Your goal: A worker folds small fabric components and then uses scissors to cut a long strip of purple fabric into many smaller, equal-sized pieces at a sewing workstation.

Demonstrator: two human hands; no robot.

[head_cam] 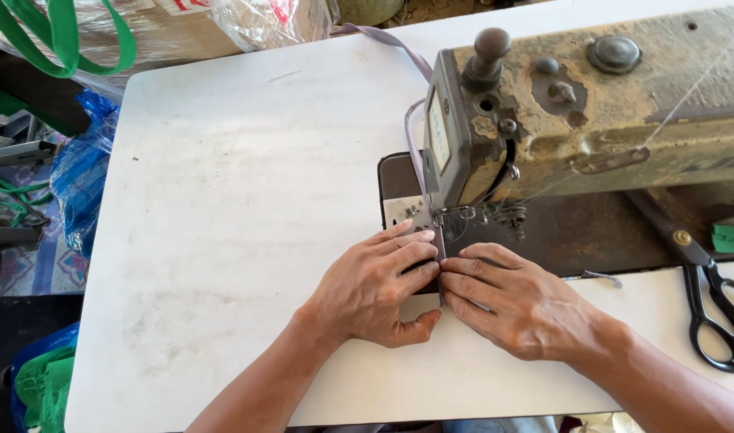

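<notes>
Two bare hands — left hand [372,289], right hand [517,303] — fingers flat, pressing a lilac strap [416,156] at the needle foot of a worn sewing machine [591,104]; white desk [238,200], black scissors [715,309] at right.

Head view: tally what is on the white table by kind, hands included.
Sewing machine: 1
Scissors: 1
Lilac strap: 1
Hands, left hand and right hand, flat at the needle: 2
Total: 5
</notes>
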